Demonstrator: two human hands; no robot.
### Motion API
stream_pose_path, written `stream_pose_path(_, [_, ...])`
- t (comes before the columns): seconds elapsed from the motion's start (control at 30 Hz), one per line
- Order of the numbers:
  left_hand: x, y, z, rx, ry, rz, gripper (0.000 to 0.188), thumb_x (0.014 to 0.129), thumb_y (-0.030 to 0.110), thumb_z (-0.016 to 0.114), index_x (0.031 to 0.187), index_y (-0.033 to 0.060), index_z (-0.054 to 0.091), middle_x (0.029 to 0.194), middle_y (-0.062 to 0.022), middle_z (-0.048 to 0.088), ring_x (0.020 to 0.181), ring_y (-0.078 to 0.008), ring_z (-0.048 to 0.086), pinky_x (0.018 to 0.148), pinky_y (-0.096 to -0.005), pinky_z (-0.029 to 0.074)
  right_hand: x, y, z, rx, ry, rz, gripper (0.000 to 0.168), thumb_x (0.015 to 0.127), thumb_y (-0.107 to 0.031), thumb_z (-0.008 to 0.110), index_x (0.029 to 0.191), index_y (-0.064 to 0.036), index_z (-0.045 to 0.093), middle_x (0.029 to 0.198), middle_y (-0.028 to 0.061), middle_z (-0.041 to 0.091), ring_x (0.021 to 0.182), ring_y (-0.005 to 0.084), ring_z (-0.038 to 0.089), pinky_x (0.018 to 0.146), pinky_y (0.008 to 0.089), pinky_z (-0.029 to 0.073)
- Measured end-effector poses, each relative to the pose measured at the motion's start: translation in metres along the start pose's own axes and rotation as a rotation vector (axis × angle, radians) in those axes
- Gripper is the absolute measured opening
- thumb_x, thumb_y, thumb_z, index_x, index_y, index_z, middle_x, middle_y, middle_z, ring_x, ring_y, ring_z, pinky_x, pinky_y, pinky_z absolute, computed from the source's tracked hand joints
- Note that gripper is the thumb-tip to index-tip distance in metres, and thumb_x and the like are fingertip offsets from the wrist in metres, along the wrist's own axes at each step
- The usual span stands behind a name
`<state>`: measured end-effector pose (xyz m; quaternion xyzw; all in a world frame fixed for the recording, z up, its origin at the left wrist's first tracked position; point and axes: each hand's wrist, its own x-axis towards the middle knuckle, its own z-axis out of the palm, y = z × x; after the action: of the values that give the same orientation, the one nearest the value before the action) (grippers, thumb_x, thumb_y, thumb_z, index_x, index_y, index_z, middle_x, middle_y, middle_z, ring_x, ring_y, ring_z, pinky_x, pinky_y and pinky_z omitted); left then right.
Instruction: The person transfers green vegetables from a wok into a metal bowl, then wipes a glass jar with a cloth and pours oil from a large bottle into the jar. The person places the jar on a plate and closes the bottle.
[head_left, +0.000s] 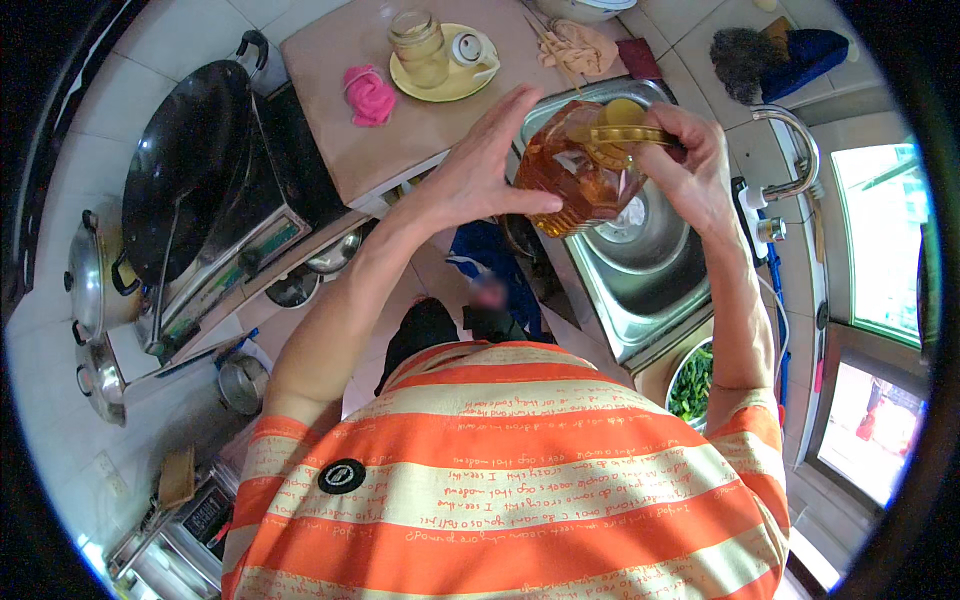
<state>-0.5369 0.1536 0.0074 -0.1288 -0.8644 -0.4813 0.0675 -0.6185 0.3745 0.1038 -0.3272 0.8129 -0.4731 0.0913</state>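
An amber glass pitcher (559, 169) with ribbed sides and a gold-coloured lid and handle hangs tilted over the near-left part of the steel sink (652, 281). The fingers of my right hand (690, 161) are wrapped around its handle (626, 135). To the left of the pitcher is my left hand (487, 169), thumb and fingers spread wide. The left thumb overlaps the glass in view; whether it touches I cannot tell. Some white material (634, 212) lies in the sink, partly hidden behind the pitcher.
A yellow plate (424, 88) holds a glass jar (418, 49) and a white-lidded item (468, 49). Beside it lies a pink cloth (369, 96). A chrome faucet (810, 150) rises at right; a bowl of greens (690, 379) sits below the sink. The black wok (187, 172) is left.
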Motion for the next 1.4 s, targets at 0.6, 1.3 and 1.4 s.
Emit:
stream_pose_path(0.6, [0.112,-0.038,0.037,-0.086,-0.141,0.326,0.077,0.062,0.038,0.083,0.126,0.0079,0.052,0.129,-0.0117,0.054,0.129,-0.0342,0.041,0.11,-0.0435,0.03,-0.004,0.028,-0.003,-0.42,0.009,-0.311,0.017,0.069,-0.014,0.066,0.08,-0.004,0.059,0.076,0.0104,0.054,0.074,0.0278,0.054,0.064,0.0356,0.045])
stream_pose_path(1.3, [0.123,-0.043,0.049,-0.115,-0.128,0.343,0.069,0.066,0.046,0.078,0.12,0.0107,0.052,0.119,-0.0104,0.057,0.12,-0.0326,0.048,0.105,-0.044,0.036,0.046,0.025,-0.006,-0.872,-0.053,-0.108,0.041,0.086,-0.042,0.06,0.088,-0.003,0.049,0.069,0.0146,0.06,0.065,0.0328,0.062,0.055,0.0413,0.048])
stream_pose_path(1.4, [0.125,-0.042,0.048,-0.134,-0.174,0.337,0.068,0.067,0.046,0.077,0.12,0.0108,0.052,0.118,-0.0112,0.057,0.118,-0.0325,0.049,0.105,-0.0437,0.036,0.052,0.03,-0.022,-0.824,-0.198,-0.274,0.035,0.085,-0.037,0.064,0.093,-0.005,0.051,0.078,0.0103,0.058,0.073,0.0282,0.06,0.062,0.0377,0.048])
